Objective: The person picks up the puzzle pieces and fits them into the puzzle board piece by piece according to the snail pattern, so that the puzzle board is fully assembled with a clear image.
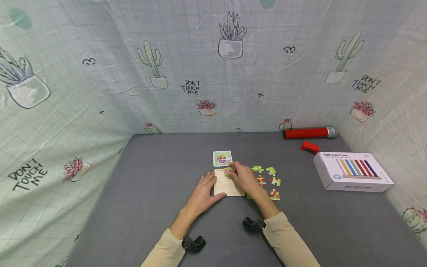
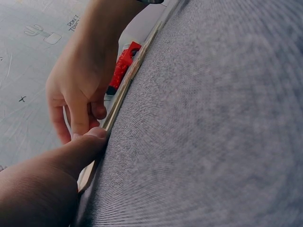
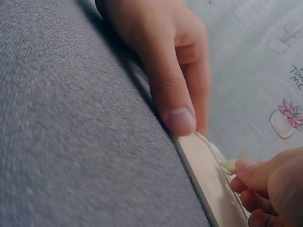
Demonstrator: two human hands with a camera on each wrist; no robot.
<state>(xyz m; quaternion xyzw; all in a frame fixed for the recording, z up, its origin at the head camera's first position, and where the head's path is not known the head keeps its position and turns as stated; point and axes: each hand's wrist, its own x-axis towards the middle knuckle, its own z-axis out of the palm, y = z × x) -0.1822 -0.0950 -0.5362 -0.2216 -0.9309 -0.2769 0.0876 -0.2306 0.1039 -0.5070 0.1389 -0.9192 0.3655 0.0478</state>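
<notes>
A shallow wooden puzzle board [image 1: 224,187] lies flat on the grey table. My left hand [image 1: 202,194] rests at its left side with the fingers extended along the edge; the thumb touches the near edge. Above the upper part of the board, my right hand [image 1: 245,179] pinches a green and pink puzzle piece [image 1: 227,171] between thumb and fingers; in the right wrist view the piece [image 3: 229,165] is mostly hidden by the fingertips. Several loose pieces, among them a green one [image 1: 257,169] and a red one [image 1: 275,194], lie right of the board.
A square picture card [image 1: 222,158] lies just beyond the board. At the back right are a red tube [image 1: 305,133] with a silvery end and a red arch-shaped block [image 1: 310,147]. A white box [image 1: 353,172] printed with coloured beads stands at the right edge.
</notes>
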